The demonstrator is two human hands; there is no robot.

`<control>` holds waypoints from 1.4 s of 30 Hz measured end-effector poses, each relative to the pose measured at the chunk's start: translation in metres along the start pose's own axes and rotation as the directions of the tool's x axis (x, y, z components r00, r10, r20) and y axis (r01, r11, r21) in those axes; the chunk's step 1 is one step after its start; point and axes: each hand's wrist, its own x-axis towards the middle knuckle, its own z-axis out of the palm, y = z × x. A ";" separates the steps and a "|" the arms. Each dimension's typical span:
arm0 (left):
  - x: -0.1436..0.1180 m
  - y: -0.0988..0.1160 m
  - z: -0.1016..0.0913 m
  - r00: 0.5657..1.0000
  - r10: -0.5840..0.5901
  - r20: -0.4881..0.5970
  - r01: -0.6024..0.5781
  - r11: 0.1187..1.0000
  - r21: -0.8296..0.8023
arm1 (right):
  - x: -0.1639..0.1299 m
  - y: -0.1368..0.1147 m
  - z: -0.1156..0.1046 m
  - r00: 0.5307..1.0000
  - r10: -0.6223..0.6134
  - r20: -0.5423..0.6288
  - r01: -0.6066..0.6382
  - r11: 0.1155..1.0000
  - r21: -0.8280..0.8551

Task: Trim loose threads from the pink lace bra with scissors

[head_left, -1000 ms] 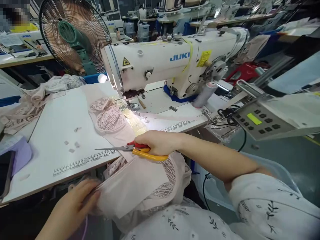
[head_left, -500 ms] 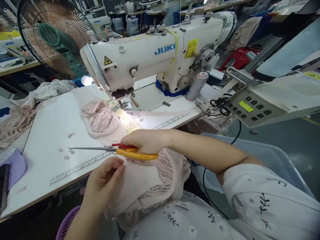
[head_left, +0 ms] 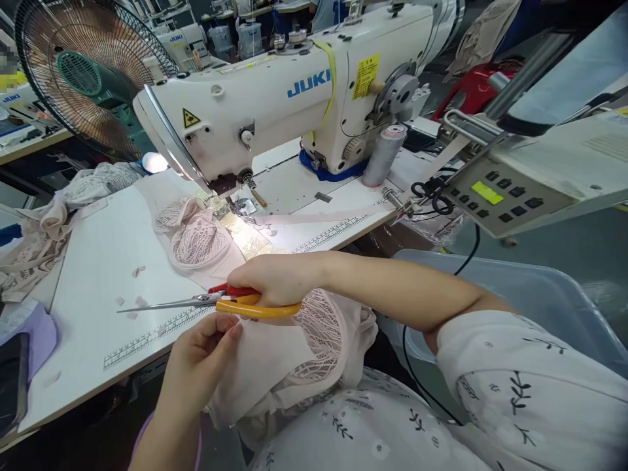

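Observation:
My right hand (head_left: 275, 280) is closed around scissors (head_left: 260, 309) with orange and red handles; the long blades point left over the table edge, looking nearly closed. Just below, my left hand (head_left: 203, 356) pinches the edge of a pale pink fabric piece (head_left: 267, 350) between thumb and fingers. This fabric hangs toward my lap, with a lace-patterned cup (head_left: 321, 337) at its right side. Another pink lace cup piece (head_left: 201, 242) lies on the table by the sewing machine's needle area, in the lamp light. My right fingertips are partly hidden behind the handles.
A white JUKI sewing machine (head_left: 275, 98) stands across the table (head_left: 103, 248). A control box (head_left: 510, 196) and thread cone (head_left: 385, 156) are at right, above a clear plastic bin (head_left: 520, 275). A fan (head_left: 93, 72), heaped fabric (head_left: 44, 242) and a phone (head_left: 14, 383) are at left. Small scraps (head_left: 140, 269) lie about.
The view has shifted slightly, with the machine appearing further left and higher. The scissors have tilted a little, their tips now lower. Both hands keep their holds.

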 end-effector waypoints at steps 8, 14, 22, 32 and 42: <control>0.007 -0.011 0.000 0.984 -0.002 0.180 0.037 0.981 -0.192 | -0.004 -0.002 0.010 0.998 0.045 -0.035 -0.043 0.997 0.061; 0.005 -0.019 -0.004 0.976 -0.171 0.138 0.213 0.893 -0.397 | -0.039 -0.003 0.029 0.923 0.225 -0.311 -0.144 0.954 0.262; 0.002 -0.023 -0.007 0.989 -0.145 0.040 0.147 0.866 -0.478 | -0.069 -0.002 0.053 0.939 0.328 0.100 -0.329 0.944 -0.007; -0.003 -0.023 -0.003 0.987 -0.161 -0.012 0.137 0.880 -0.455 | -0.052 -0.015 0.050 0.920 0.378 0.103 -0.380 0.925 0.007; -0.001 -0.020 -0.002 0.984 -0.173 -0.038 0.135 0.873 -0.469 | -0.048 -0.010 0.063 0.906 0.419 0.065 -0.424 0.902 0.082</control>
